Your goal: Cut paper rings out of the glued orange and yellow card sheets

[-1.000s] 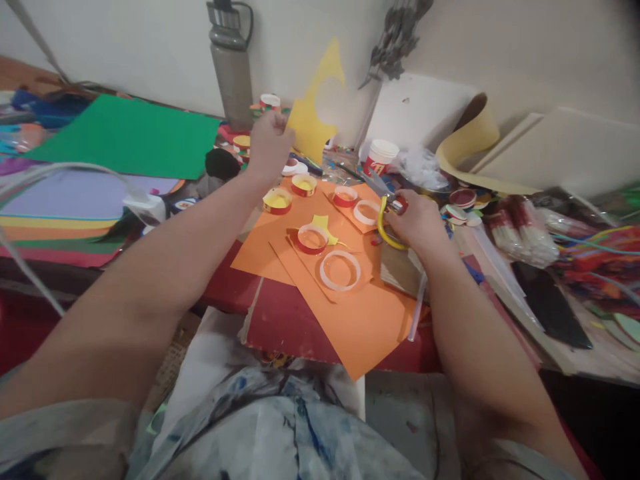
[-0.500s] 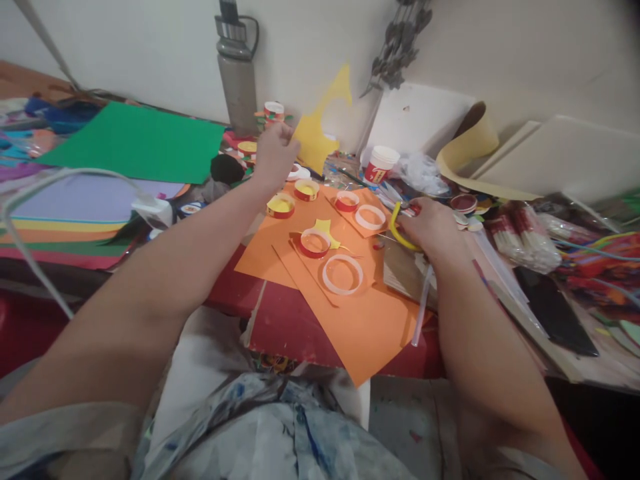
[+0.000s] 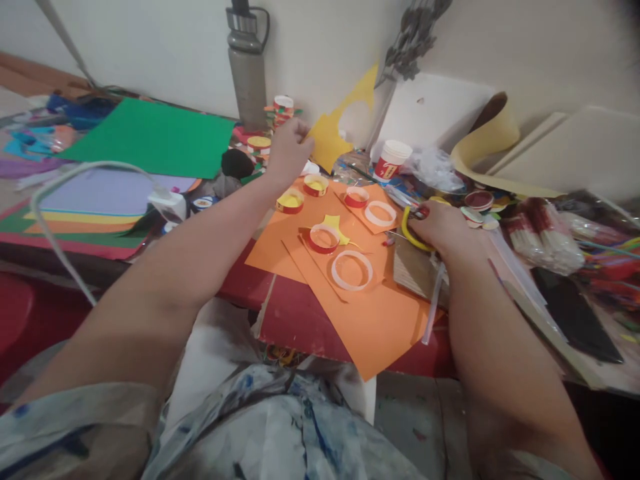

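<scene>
My left hand (image 3: 290, 148) pinches a cut-out scrap of yellow paper (image 3: 330, 137), raised above the back of the table. My right hand (image 3: 437, 227) curls around a tool with a curved yellow part (image 3: 414, 233); the palm hides the rest, so its kind is unclear. Below that hand a clear rod (image 3: 433, 303), like a glue stick, points down. Between the hands, orange paper (image 3: 385, 333) bears a red-and-white ring (image 3: 325, 239) beside a yellow cut-out (image 3: 334, 227), a white ring (image 3: 352, 271), another white ring (image 3: 380, 213) and a red ring (image 3: 356, 197).
Two yellow-filled shallow cups (image 3: 316, 185) stand near my left wrist. Behind are a grey bottle (image 3: 249, 80) and a paper cup (image 3: 393, 161). Green paper (image 3: 155, 137) and a white cable (image 3: 60, 173) lie left. Bagged red-and-white sticks (image 3: 543, 233) and a black flat object (image 3: 575, 313) lie right.
The whole view has shifted slightly, so everything appears a little farther right. Both hands keep their holds, and the yellow paper has tilted a bit.
</scene>
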A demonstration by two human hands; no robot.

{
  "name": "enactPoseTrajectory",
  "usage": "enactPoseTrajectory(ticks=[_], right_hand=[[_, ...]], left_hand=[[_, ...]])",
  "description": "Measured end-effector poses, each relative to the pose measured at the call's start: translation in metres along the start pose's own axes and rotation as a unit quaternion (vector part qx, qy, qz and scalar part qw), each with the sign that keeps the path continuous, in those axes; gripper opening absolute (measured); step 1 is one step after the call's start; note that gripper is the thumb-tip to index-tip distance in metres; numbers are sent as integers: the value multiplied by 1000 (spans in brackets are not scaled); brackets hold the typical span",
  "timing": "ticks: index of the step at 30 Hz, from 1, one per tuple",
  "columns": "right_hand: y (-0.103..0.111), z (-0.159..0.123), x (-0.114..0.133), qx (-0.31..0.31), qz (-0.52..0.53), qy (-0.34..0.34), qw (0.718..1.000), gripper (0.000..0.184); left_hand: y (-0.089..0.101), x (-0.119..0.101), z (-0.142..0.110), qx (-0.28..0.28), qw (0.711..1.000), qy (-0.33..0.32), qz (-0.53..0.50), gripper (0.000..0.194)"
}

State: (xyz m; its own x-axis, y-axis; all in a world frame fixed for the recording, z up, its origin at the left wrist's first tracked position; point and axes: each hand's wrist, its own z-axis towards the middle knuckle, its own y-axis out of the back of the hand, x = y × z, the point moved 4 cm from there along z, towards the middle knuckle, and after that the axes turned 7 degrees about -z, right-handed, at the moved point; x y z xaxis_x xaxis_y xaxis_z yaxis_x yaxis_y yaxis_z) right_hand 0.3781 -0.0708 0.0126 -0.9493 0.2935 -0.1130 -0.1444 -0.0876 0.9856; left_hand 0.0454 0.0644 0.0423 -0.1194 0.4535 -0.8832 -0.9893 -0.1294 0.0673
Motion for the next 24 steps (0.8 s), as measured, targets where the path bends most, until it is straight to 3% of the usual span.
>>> enactPoseTrajectory(ticks=[4, 7, 10, 13, 16, 20, 22, 24], right_hand=[[11, -6, -1, 31, -23, 11, 999, 46], [33, -16, 5, -50, -5, -4, 999, 53], [58, -36, 26, -120, 164, 101, 974, 35], [68, -65, 52, -10, 275, 297, 914, 28], [69, -91, 66, 69, 223, 435, 870, 25], [62, -106, 73, 92, 136, 494, 854, 19], [62, -110, 78, 92, 122, 508, 848, 12], [65, -114, 82, 101, 131, 516, 840, 16]], left_hand=[[-2, -8, -4, 8, 1000, 4, 17, 36], [-3, -9, -4, 0, 1000, 8, 21, 38], [-2, -8, -4, -3, 1000, 15, 27, 38], [-2, -8, -6, 12, 999, 22, 32, 36], [-1, -9, -7, 15, 999, 18, 40, 37], [0, -8, -7, 7, 999, 6, 44, 38], [0, -6, -6, 16, 999, 9, 46, 36], [1, -4, -5, 27, 998, 13, 49, 32]])
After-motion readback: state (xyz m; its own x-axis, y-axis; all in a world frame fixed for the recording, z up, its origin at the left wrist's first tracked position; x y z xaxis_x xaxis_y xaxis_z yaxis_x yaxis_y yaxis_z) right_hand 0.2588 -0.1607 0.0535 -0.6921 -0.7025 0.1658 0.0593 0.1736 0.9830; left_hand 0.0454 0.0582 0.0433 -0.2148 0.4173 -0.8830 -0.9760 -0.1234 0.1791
